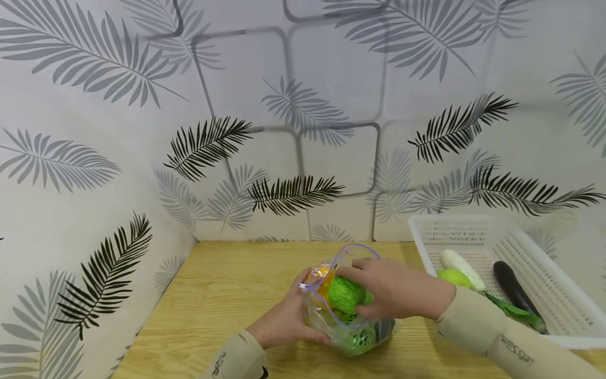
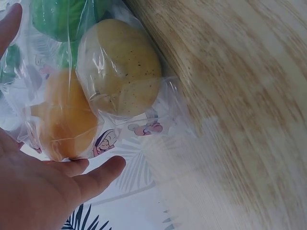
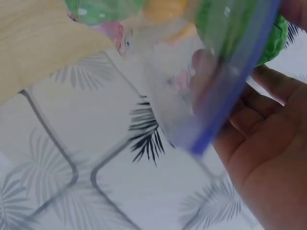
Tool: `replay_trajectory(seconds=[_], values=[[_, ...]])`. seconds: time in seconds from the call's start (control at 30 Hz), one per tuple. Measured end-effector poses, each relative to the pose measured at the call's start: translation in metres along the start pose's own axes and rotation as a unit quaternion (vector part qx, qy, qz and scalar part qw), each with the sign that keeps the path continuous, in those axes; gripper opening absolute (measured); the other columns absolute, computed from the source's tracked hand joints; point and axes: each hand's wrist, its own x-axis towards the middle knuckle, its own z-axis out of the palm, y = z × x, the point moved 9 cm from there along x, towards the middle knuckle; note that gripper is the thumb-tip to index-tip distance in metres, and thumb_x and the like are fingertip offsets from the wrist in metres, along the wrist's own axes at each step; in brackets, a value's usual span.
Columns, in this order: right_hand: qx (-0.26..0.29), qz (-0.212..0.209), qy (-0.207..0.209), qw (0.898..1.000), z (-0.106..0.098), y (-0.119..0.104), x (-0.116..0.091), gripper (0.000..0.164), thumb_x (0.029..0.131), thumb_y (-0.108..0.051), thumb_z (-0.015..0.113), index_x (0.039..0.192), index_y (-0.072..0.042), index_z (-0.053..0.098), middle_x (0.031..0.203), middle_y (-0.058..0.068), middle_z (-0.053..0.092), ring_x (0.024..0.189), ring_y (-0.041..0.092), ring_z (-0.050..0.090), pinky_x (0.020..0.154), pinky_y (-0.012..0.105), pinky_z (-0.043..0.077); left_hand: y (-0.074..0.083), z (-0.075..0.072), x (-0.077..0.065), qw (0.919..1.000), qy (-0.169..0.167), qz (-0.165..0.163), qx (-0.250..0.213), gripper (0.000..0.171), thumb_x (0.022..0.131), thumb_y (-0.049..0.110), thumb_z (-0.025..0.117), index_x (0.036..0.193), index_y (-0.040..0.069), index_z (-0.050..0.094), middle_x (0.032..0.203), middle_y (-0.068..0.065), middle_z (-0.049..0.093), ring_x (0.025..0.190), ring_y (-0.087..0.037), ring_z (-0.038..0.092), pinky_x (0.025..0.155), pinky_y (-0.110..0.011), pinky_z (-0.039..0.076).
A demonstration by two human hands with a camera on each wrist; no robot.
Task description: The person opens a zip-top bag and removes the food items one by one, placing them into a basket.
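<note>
A clear zip bag [image 1: 326, 323] with a purple seal strip stands on the wooden table, its mouth open. My left hand [image 1: 286, 323] holds the bag's left side, thumb in front and fingers behind. Fingers and thumb of my right hand [image 1: 397, 289] grip a green cabbage [image 1: 347, 295] at the bag's mouth; the wrist view shows the hand's palm [image 3: 273, 158] beside the purple strip. Through the plastic, the left wrist view shows a speckled tan potato-like piece [image 2: 125, 67] and an orange rounded piece [image 2: 69, 117]. More green pieces lie lower in the bag, partly hidden.
On the right, a white perforated basket [image 1: 575, 295] holds an eggplant [image 1: 513, 287], a long white vegetable [image 1: 459, 268] with green leaves and a yellow-green piece [image 1: 453, 277]. The wooden table [image 1: 227, 279] meets a leaf-patterned wall covering [image 1: 331, 158] at the back and left.
</note>
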Motion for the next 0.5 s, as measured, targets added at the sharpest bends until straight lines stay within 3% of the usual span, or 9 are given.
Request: replay_trajectory(seconds=[0.27, 0.5], values=[[0.026, 0.058, 0.04, 0.997, -0.038, 0.02, -0.04, 0.067, 0.078, -0.043, 0.072, 0.137, -0.024, 0.047, 0.119, -0.003, 0.059, 0.086, 0.006, 0.056, 0.067, 0.03, 0.056, -0.001, 0.001, -0.001, 0.9994, -0.003, -0.012, 0.033, 0.115, 0.056, 0.064, 0.079, 0.147, 0.047, 0.012, 0.156, 0.0, -0.006, 0.132, -0.027, 0.022, 0.102, -0.052, 0.037], [0.047, 0.122, 0.039, 0.991, -0.061, 0.05, -0.072, 0.066, 0.079, -0.038, 0.074, 0.137, -0.022, 0.047, 0.109, -0.01, 0.059, 0.085, 0.0, 0.054, 0.067, 0.028, 0.054, -0.003, -0.001, -0.001, 0.9986, -0.002, -0.019, 0.049, 0.116, 0.056, 0.066, 0.078, 0.148, 0.046, 0.011, 0.156, -0.002, -0.006, 0.131, -0.03, 0.024, 0.1, -0.052, 0.039]])
